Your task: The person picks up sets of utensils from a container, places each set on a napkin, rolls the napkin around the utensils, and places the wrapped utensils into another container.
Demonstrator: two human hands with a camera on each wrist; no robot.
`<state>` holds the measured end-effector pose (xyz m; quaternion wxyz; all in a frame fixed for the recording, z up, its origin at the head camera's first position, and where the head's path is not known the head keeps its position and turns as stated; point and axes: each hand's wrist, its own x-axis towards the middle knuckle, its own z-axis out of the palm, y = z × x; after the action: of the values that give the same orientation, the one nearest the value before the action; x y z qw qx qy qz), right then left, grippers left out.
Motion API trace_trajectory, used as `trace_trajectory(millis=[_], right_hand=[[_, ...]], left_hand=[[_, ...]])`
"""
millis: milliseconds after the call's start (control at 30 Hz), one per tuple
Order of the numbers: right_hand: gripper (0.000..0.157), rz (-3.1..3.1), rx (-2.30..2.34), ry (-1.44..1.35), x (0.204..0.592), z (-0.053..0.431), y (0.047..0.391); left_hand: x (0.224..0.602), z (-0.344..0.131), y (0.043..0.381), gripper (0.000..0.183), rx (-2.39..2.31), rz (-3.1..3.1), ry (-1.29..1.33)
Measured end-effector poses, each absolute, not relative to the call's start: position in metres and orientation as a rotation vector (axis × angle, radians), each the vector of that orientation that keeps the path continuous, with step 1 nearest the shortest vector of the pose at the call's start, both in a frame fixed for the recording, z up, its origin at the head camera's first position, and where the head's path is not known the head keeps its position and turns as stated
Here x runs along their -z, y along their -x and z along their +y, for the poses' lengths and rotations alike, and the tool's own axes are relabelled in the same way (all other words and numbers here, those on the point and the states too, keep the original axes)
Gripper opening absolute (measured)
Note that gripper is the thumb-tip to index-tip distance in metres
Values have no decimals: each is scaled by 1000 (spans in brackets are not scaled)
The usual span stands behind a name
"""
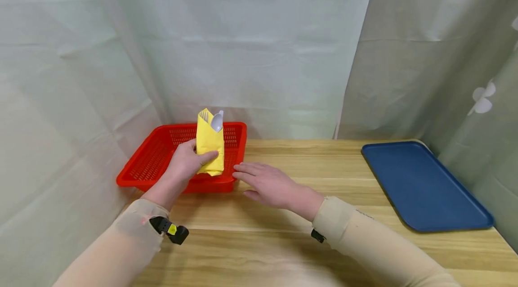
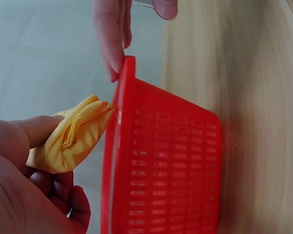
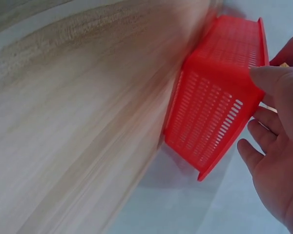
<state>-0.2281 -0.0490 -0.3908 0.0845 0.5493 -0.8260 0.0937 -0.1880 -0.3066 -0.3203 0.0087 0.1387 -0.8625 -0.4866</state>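
My left hand (image 1: 185,161) grips a folded yellow napkin (image 1: 209,147) by its lower part, thumb across the front. A white plastic fork (image 1: 204,115) and a pale spoon (image 1: 217,121) stick out of the napkin's top. The bundle stands upright above a red plastic basket (image 1: 139,165) with slotted walls. In the left wrist view the folded bottom of the yellow napkin (image 2: 73,136) overlaps the basket's rim (image 2: 118,126). At the basket's right front corner is my right hand (image 1: 267,183), fingers extended and holding nothing. Its fingertips are close to the rim in the right wrist view.
A blue tray (image 1: 425,183) lies on the right side of the wooden table (image 1: 299,161). Pale curtains (image 1: 259,53) hang behind the table and along both sides. The basket stands at the back left, close to the left curtain.
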Motion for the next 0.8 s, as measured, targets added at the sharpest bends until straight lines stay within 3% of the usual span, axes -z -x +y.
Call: trace_trajectory(millis=[400, 800], right_hand=[[55, -2412, -239, -1672, 391, -57, 234], [58, -2378, -187, -1689, 389, -57, 223]], left_hand=[[331, -315, 203, 65, 1457, -2761, -462], [340, -323, 214, 65, 1274, -2931, -426]])
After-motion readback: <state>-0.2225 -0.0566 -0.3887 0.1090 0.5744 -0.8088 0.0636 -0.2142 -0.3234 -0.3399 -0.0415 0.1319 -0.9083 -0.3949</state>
